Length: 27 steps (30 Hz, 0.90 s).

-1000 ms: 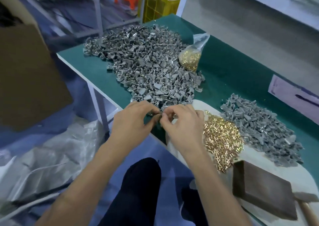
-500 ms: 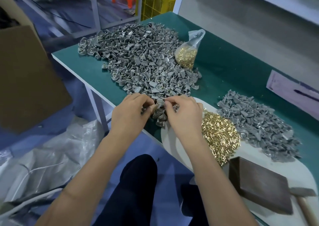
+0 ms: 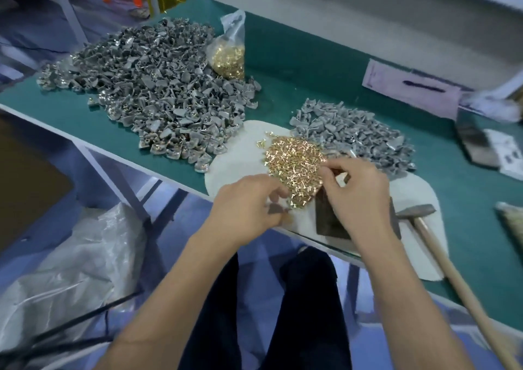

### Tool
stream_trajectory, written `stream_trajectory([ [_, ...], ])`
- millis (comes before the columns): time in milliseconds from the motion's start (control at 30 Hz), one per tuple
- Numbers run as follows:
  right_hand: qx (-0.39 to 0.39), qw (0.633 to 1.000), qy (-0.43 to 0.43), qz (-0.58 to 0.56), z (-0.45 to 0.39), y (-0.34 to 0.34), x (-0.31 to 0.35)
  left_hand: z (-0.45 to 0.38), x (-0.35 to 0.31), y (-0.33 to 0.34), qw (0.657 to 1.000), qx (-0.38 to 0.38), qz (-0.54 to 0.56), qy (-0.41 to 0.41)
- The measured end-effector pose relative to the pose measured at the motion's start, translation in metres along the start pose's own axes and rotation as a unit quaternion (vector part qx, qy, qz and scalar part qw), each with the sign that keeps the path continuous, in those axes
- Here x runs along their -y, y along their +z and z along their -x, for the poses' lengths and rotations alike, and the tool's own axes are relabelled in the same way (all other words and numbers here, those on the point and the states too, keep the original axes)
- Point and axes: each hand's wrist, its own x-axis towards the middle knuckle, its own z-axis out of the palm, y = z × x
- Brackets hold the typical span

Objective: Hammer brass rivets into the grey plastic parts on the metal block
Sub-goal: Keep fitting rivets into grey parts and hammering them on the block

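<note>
- Your left hand [image 3: 249, 208] sits at the near edge of the counter [image 3: 311, 67], fingers curled, pinching a small grey plastic part [image 3: 275, 208]; that grip is closed on the part.
- Your right hand [image 3: 359, 197] is over the right edge of the loose brass rivet pile [image 3: 294, 168], fingertips bunched. Blurred, can't tell whether that grip holds a rivet or nothing.
- The rivet pile lies on a white mat [image 3: 243, 154]; a few stray rivets sit just past its far left edge.
- The dark metal block [image 3: 328, 219] sits on the mat under your right hand and wrist, mostly covered, touching the near end of the rivet pile.
- The hammer [image 3: 433, 236] lies on the mat right of the block, head just beside it, wooden handle running toward you and off to the right.
- Big heap of grey plastic parts [image 3: 158, 86] on the left half of the counter; many show bits of metal.
- Smaller heap of lighter grey parts [image 3: 356, 137] behind your right hand, touching the far side of the rivet pile.
- Clear bag of brass rivets [image 3: 229, 55] stands against the far right side of the big heap.
- Pale purple sheet [image 3: 410, 89] lies at the back right of the counter.
- Crumpled clear plastic sheeting [image 3: 70, 270] on the floor, lower left.
</note>
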Motion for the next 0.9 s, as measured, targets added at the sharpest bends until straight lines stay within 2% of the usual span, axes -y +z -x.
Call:
stream_trajectory([
  [133, -0.038, 0.999, 0.023, -0.020, 0.017, -0.011, -0.030, -0.006, -0.018, 0.017, 0.999, -0.025, -0.020, 0.006],
  [267, -0.057, 0.995, 0.033, -0.073, 0.030, -0.010, -0.042, -0.011, -0.018, 0.028, 0.999, -0.042, 0.017, -0.010],
  [400, -0.085, 0.994, 0.040, -0.054, 0.034, -0.006, -0.041, -0.007, -0.019, 0.038, 0.996, -0.077, 0.041, -0.012],
  [533, -0.091, 0.994, 0.041, -0.044, 0.033, -0.004, -0.043, 0.001, -0.017, 0.045, 0.990, -0.128, 0.026, -0.051],
  [767, -0.099, 0.994, 0.029, -0.031, 0.032, 0.000, -0.046, -0.001, -0.013, 0.043, 0.990, -0.139, 0.004, -0.001],
  [900, -0.096, 0.995, 0.024, -0.022, 0.031, -0.001, -0.046, -0.005, -0.009, 0.044, 0.993, -0.110, -0.047, -0.001],
])
